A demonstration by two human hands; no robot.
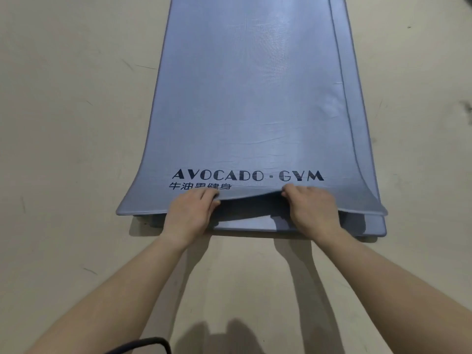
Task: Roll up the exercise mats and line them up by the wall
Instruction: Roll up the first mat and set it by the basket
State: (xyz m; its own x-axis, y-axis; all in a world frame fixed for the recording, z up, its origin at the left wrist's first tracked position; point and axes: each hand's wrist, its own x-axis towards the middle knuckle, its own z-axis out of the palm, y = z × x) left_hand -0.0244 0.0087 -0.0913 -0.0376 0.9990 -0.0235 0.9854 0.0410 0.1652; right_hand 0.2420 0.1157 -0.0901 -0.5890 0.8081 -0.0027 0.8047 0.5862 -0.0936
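A blue-grey exercise mat (252, 98) printed "AVOCADO · GYM" lies flat on the floor, running away from me. Under it lies a second blue mat (370, 223), showing along the right side and at the near end. My left hand (189, 213) and my right hand (311, 210) each grip the near edge of the top mat. Between them that edge is lifted a little off the lower mat, leaving a dark gap.
A pale beige floor (76, 123) with scuff marks surrounds the mats on both sides and in front. A dark cord (148, 341) loops at the bottom edge of the view. Dark objects (468, 108) show at the far right edge.
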